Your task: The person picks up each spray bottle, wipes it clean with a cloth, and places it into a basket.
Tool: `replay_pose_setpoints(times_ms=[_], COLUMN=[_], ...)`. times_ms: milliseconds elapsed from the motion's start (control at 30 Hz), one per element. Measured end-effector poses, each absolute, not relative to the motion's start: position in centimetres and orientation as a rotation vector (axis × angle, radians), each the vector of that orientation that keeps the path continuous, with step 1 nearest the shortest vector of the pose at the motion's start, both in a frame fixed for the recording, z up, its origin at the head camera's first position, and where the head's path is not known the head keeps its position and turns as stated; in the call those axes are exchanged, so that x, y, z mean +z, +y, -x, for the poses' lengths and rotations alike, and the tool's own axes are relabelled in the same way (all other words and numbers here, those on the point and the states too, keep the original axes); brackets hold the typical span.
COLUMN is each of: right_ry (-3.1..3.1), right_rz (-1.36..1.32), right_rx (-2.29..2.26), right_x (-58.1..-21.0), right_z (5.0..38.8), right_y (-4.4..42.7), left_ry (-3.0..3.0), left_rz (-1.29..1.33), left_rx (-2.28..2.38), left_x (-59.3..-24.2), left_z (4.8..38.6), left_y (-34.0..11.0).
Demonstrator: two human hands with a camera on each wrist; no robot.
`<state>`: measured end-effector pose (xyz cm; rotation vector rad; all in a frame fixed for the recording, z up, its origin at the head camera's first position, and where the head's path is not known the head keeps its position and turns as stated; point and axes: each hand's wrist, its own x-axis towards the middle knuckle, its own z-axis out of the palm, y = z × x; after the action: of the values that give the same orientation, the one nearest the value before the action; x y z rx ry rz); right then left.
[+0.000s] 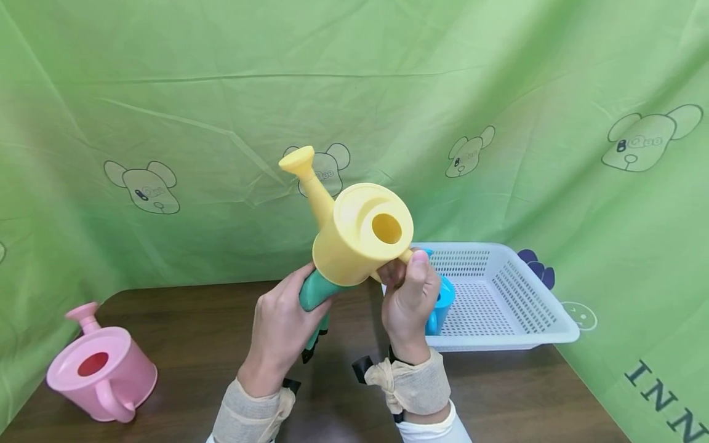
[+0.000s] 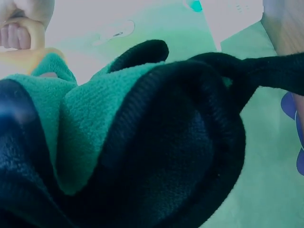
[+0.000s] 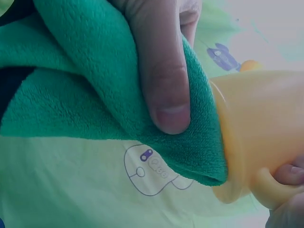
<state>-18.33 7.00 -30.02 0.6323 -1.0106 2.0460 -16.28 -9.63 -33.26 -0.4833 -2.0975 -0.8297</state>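
A yellow watering can (image 1: 349,246) is held up above the table, tilted, with its spout pointing up and to the left. My right hand (image 1: 410,295) grips it by the handle. My left hand (image 1: 285,323) holds a bunched green cloth (image 3: 95,85) with black edging against the can's base. In the right wrist view, the left thumb lies on top of the cloth, beside the can's bottom rim. The cloth's dark edging and a loop (image 2: 218,61) fill much of the left wrist view. Parts of the left fingers are hidden behind the cloth and can.
At the left of the brown table (image 1: 205,363) stands a pink watering can (image 1: 111,363). A white perforated basket (image 1: 515,338) sits at the right, with a blue watering can (image 1: 443,304) in its left part, partly hidden by my right hand. A green curtain (image 1: 232,123) hangs behind.
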Motion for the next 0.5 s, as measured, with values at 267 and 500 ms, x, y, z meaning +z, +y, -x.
replay_pose_setpoints(times_ms=[267,500], right_ry=[-0.992,-0.979], right_rz=[-0.682,-0.665], right_rx=[2.003,1.98], right_x=[-30.2,-30.15], right_z=[18.95,18.96], right_y=[7.67,7.81], left_ry=[-2.114,-2.133], left_rz=[0.532,0.544], left_rx=[-0.791,-0.792], left_x=[-32.89,-32.78], left_z=[16.03,15.86], left_y=[-9.72,-9.74])
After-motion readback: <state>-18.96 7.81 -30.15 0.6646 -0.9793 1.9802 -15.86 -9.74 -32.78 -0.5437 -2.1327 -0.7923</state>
